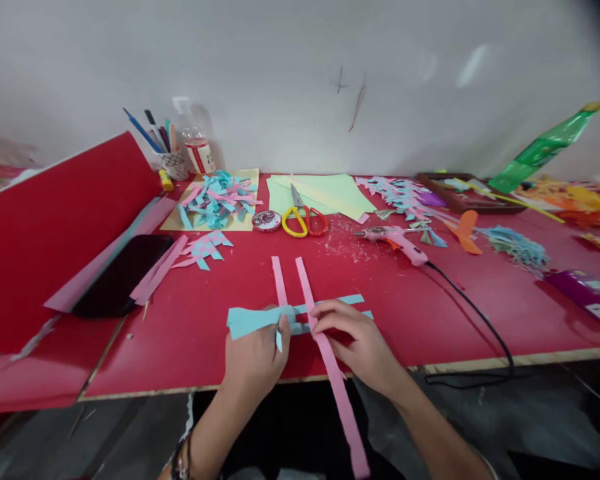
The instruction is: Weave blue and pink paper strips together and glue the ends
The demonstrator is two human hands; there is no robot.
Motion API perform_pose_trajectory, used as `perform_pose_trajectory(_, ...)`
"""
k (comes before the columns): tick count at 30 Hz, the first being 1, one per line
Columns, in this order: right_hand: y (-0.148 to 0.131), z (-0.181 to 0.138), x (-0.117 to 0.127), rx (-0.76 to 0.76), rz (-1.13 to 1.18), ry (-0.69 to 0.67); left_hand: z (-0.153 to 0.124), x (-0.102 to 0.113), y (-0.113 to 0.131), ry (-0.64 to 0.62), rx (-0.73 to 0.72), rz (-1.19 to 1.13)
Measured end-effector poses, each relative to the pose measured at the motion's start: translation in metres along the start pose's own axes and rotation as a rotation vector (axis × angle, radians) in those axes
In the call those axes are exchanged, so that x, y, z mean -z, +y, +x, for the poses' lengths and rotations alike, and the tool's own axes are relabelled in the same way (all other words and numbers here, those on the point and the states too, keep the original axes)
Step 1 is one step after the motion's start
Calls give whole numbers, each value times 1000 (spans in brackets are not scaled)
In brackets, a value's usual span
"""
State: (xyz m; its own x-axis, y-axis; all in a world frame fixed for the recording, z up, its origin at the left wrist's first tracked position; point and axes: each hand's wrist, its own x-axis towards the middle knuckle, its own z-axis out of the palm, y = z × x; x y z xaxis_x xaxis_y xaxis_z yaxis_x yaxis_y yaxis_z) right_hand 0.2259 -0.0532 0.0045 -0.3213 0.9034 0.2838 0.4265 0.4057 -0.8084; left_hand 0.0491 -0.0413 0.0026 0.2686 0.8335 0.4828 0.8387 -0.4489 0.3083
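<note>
My left hand (pixel 257 357) is closed around several light blue paper strips (pixel 253 321), thumb on top, just above the table's front edge. A short pink strip (pixel 279 280) sticks out beyond its fingers. My right hand (pixel 357 337) pinches a long pink paper strip (pixel 341 393) where it crosses the blue strips. That strip's near end hangs down past the table edge and its far end points away from me. Two blue ends pass behind the right fingers and show to their right. The crossing itself is partly hidden by my fingers.
Yellow-and-red scissors (pixel 300 217) lie beyond my hands, near green paper sheets (pixel 325 190). A pink glue gun (pixel 395 241) trails a black cord (pixel 480 320) over the front edge. At left are a dark phone (pixel 125 273) and a woven paper piece (pixel 207 248).
</note>
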Motion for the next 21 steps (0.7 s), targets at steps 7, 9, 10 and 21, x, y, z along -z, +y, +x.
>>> perform_pose_trajectory(7, -1, 2, 0, 40, -35, -81, -1, 3, 1, -30, 29, -76)
perform_pose_trajectory(9, -1, 2, -1, 41, -14, -99, -1, 2, 1, -30, 39, -78)
perform_pose_trajectory(10, 0, 2, -2, 37, -8, -102, -1, 2, 1, -34, 42, -74)
perform_pose_trajectory(21, 2, -5, -11, 109, -306, -61, 0, 0, 0, -30, 18, -30)
